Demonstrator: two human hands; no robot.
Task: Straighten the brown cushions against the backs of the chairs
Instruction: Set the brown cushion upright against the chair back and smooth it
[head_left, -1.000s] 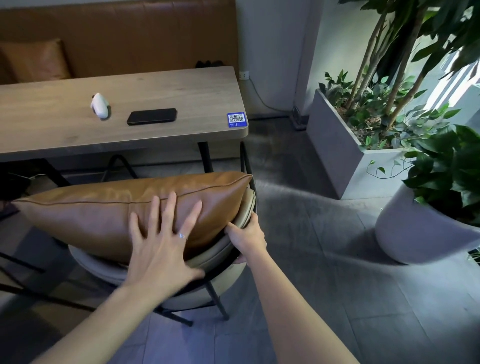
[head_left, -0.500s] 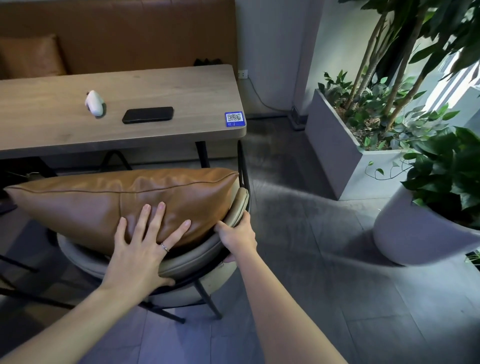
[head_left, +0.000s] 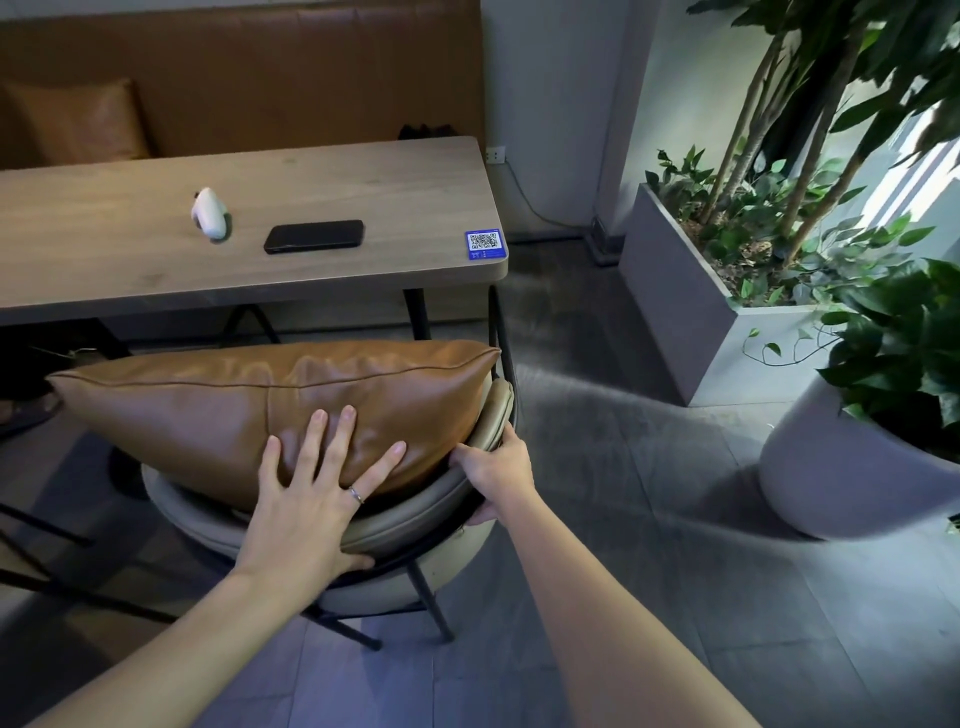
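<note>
A brown leather cushion (head_left: 208, 415) lies lengthwise inside the curved beige backrest of a chair (head_left: 415, 525), its top seam level and its right corner at the backrest's right end. My left hand (head_left: 311, 499) lies flat on the cushion's back face with fingers spread, the thumb over the backrest's rim. My right hand (head_left: 498, 467) grips the right end of the backrest, fingers curled around the padded rim. A second brown cushion (head_left: 78, 122) leans against the brown bench back beyond the table.
A wooden table (head_left: 363, 176) stands just past the chair, bearing a black phone (head_left: 314, 236), a small white device (head_left: 208, 214) and a blue QR sticker (head_left: 484, 244). A grey rectangular planter (head_left: 670, 312) and a round white pot (head_left: 841, 473) stand at the right on the tiled floor.
The cushion has sunk lower behind the backrest rim and shifted slightly left. My left hand slid down it toward the rim; my right hand kept its grip on the backrest.
</note>
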